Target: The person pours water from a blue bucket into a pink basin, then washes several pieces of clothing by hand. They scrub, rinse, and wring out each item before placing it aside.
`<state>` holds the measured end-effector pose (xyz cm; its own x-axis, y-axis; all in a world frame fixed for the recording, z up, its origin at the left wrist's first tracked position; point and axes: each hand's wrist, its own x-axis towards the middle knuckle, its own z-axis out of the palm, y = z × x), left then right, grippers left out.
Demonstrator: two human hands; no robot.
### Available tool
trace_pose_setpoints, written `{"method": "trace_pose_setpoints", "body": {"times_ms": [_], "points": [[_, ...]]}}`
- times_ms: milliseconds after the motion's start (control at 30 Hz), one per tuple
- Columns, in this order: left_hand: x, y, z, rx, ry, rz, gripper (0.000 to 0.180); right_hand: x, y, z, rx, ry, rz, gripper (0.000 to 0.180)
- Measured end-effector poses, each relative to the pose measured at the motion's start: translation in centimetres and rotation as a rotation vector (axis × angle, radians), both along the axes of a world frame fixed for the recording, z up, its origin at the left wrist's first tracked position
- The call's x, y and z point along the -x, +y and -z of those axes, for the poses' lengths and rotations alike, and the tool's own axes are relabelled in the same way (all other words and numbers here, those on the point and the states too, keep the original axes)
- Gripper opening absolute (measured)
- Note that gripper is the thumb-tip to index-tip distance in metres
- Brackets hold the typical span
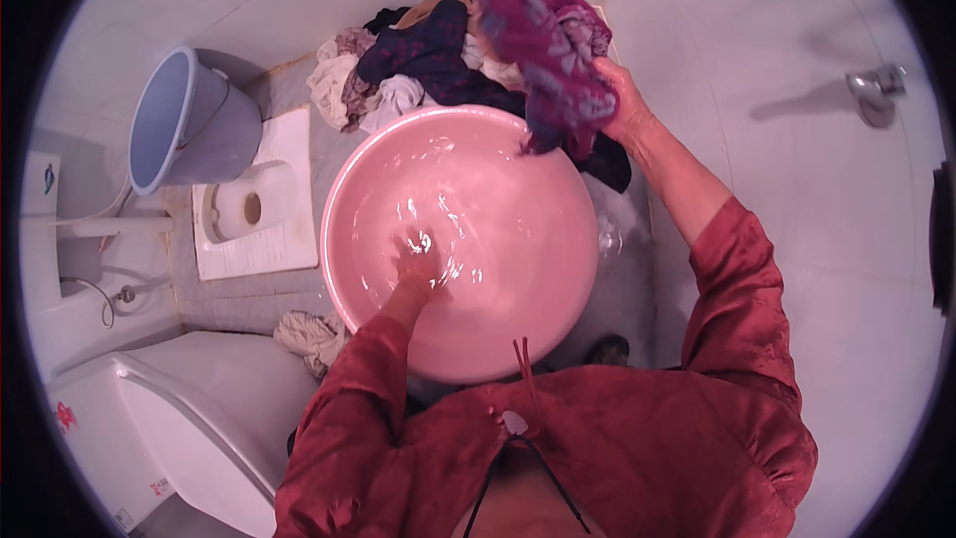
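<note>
A large pink basin [344, 174] of water stands in front of me. My left hand [416, 264] is dipped in the water near the basin's left side, its fingers apart and blurred by ripples, with nothing seen in them. Past the far right rim, my right hand [622, 105] is closed on a bunched purple garment [553, 30] with a pale pattern. The garment's lower end hangs by the rim. Behind it lies a heap of clothes: a dark patterned garment [423, 50], a white cloth [396, 100] and a beige one [334, 80].
A blue bucket [224, 125] leans at the left beside a squat toilet pan [299, 219]. Lower left is a white appliance with a lid [189, 428], a crumpled beige cloth [311, 339] near it. On the right wall sits a metal tap [876, 95].
</note>
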<state>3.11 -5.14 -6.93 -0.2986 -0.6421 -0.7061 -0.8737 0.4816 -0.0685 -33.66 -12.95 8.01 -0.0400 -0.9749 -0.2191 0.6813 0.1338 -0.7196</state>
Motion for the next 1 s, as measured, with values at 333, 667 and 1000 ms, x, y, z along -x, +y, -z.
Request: {"method": "trace_pose_setpoints", "body": {"times_ms": [333, 667, 1000], "points": [[-5.3, -2.6, -3.8, -1.098, 1.473, -1.285, 0.069, -16.1, 11.9, 1.4, -0.014, 1.008, -0.311, 0.046], [-4.6, 1.0, -9.2, 0.25, 0.916, -0.716, 0.08, -13.0, 10.8, 7.0, 0.167, 1.766, -0.264, 0.06], [-3.3, 4.0, -6.8, 0.097, 0.332, 0.101, 0.108, -19.2, 12.8, 14.4, 0.479, 2.088, -0.492, 0.06]]}}
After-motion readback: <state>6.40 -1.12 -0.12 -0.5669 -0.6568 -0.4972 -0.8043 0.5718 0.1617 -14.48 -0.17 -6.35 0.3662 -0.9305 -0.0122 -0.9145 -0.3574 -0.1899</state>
